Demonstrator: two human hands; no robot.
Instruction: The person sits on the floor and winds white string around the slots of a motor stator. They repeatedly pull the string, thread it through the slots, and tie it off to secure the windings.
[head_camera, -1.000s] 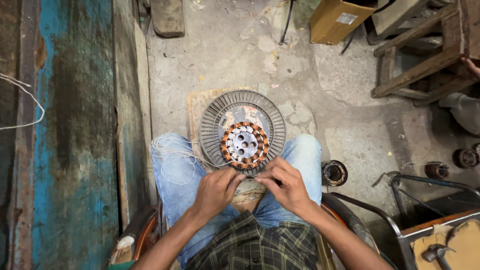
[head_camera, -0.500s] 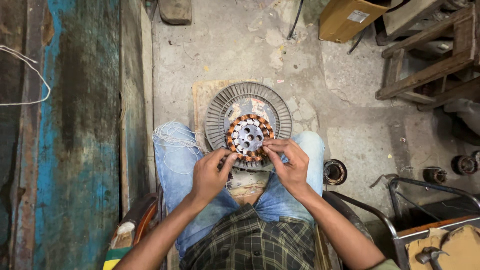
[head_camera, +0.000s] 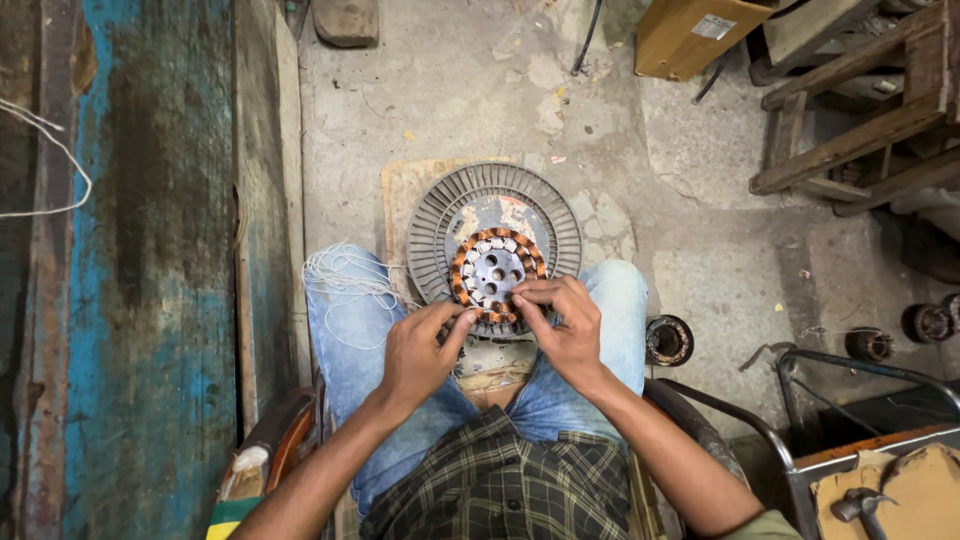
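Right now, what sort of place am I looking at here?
Probably a small motor or fan repair workshop: both hands work on a copper-wound stator set on a ribbed metal housing, another wound coil lies on the stained concrete floor, and a hammer sits nearby.

A cracked concrete floor (head_camera: 480, 90) carries everything. A board (head_camera: 400, 195) lies flat on it, under the ribbed round housing (head_camera: 545, 200). Right of the knees sits a small wound coil (head_camera: 668, 340). Farther back lie a cardboard box (head_camera: 695, 35), a wooden frame (head_camera: 860, 110) and a stone block (head_camera: 345, 20).
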